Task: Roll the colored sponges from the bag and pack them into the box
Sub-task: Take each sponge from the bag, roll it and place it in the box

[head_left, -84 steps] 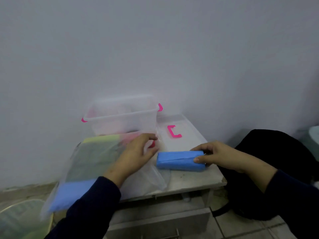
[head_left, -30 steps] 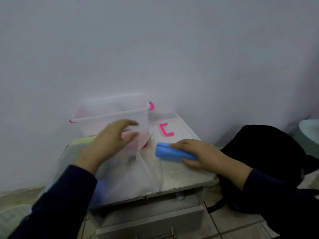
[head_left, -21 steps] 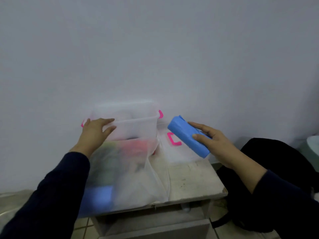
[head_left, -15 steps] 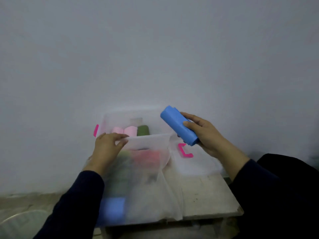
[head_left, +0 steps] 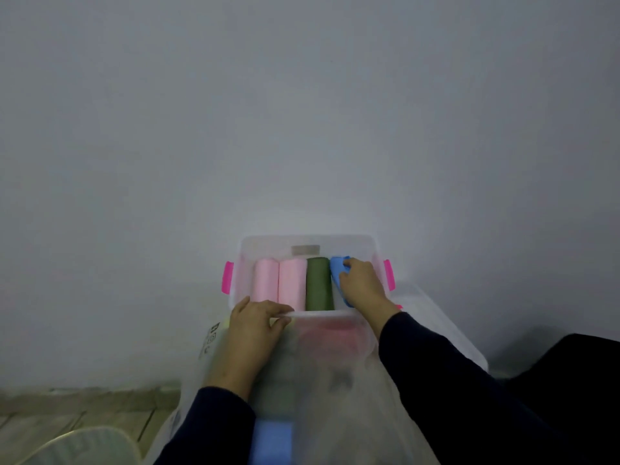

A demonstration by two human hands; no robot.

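The clear plastic box [head_left: 302, 241] with pink latches stands against the wall. Inside lie two pink rolls [head_left: 278, 280] and a dark green roll [head_left: 318, 283] side by side. My right hand [head_left: 360, 285] is inside the box, gripping the rolled blue sponge [head_left: 336, 266] and setting it right of the green roll. My left hand [head_left: 256, 322] grips the box's near rim. The translucent bag [head_left: 322, 391] lies in front of the box, with blurred red, green and blue sponges showing through it.
The box's lid [head_left: 436, 317] with a pink latch lies to the right on the small table. A black bag [head_left: 570, 364] sits at lower right. A pale round bin [head_left: 77, 444] stands at lower left on the floor.
My right hand lifted the blue roll off the table and carried it down into the box beside the green roll. My left hand left the bag and took the box's near rim.
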